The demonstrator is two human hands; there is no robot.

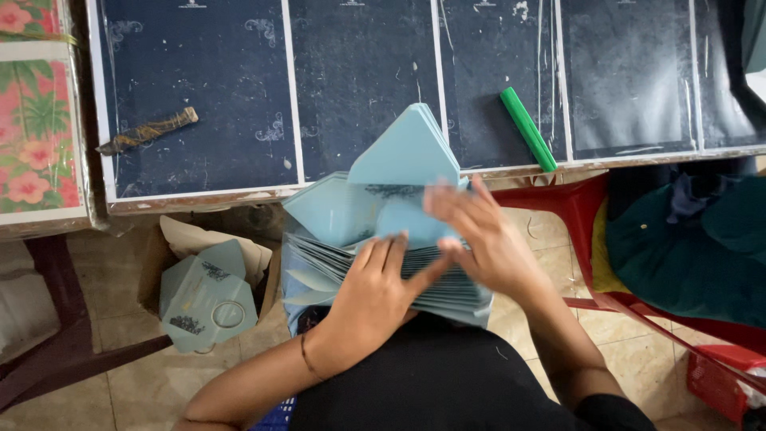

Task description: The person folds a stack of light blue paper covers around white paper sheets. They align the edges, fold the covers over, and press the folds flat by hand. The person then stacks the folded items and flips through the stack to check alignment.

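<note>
Scene: I look down at my lap, where a thick fanned stack of pale blue paper envelopes (399, 271) rests against my black top, at the edge of a dark blue panelled tabletop (239, 104).
Risk, the stack: the envelopes are splayed and only my lap and hands hold them; I judge that a loose press could let the lower ones slide off toward the tiled floor (159, 383).
Risk, the flaps: the top envelope stands with its triangular flap raised; a hasty push could crease it.
Left hand (371, 299): lies flat on the stack, fingers stretched and close together, pressing down; it closes round nothing.
Right hand (479, 235): blurred with motion, fingers spread loosely over the top envelope, touching its face; I cannot tell whether it pinches it.
Nearby: a green plastic stick (527, 128) and a brown bound tool (148, 130) lie on the tabletop, well apart from my hands.
Lower left: a brown cardboard box (171, 247) holds more blue envelopes.
</note>
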